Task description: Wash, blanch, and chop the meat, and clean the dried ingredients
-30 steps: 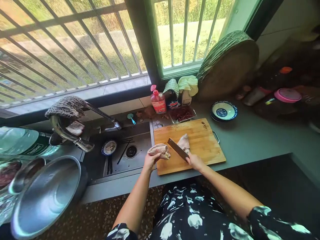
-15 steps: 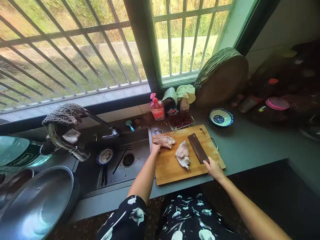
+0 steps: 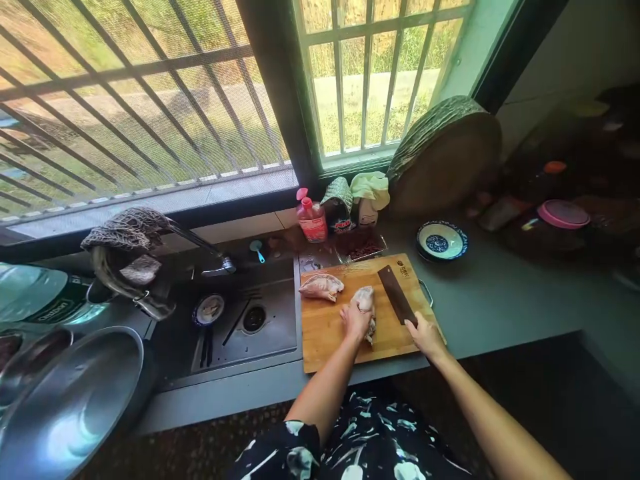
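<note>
On a wooden cutting board (image 3: 320,340) lie two pale pieces of raw poultry. My left hand (image 3: 356,321) grips the nearer piece of poultry (image 3: 365,297) near the board's middle, its fingers curled round it and hiding part of it. The other piece of poultry (image 3: 321,287) rests untouched at the board's upper left. In my right hand (image 3: 425,335) is the handle of a cleaver (image 3: 395,293), its dark wide blade lying flat or nearly flat over the right side of the board, apart from the meat.
Left of the board is a sink (image 3: 280,333) holding a small bowl (image 3: 209,310) and chopsticks, with a faucet (image 3: 155,307) above. A large metal wok (image 3: 85,393) stands at far left. Behind the board are a red pump bottle (image 3: 313,223) and a tray (image 3: 363,248); a patterned bowl (image 3: 440,240) sits right.
My left hand has let go of the left poultry piece and moved right onto the nearer one. The left piece now lies loose. My right hand keeps the cleaver in about the same place.
</note>
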### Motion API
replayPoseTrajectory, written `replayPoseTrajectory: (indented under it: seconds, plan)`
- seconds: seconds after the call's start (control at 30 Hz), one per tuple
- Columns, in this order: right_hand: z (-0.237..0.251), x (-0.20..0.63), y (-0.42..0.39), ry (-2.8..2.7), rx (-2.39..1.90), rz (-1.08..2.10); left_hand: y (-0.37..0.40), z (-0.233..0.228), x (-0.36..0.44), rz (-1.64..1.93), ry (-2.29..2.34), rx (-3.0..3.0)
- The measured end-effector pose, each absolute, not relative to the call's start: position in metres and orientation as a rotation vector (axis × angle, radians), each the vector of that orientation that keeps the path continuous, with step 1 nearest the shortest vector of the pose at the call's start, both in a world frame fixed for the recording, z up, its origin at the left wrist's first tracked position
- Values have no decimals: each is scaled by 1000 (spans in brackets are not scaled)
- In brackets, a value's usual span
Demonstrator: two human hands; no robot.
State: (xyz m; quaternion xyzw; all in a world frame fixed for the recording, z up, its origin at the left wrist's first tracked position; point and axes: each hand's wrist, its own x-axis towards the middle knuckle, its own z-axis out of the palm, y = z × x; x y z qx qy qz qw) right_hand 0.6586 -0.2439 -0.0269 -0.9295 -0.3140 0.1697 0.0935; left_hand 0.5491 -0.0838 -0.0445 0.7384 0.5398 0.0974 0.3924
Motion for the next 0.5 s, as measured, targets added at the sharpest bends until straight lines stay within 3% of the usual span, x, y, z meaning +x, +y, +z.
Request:
replayPoseTrajectory:
  seconds: [0.2,0.33,0.5]
  plan:
    - [-29,672,-240,-1028,-2928,330,-102,-49,550,393,1134,1974]
    - [-35,689,-232,-1064,-2954,220,-87,-59,549,542,1361,1614]
    - [-51,700,-225,-1102,-2884,93,-64,-63,559,323,1300,1168]
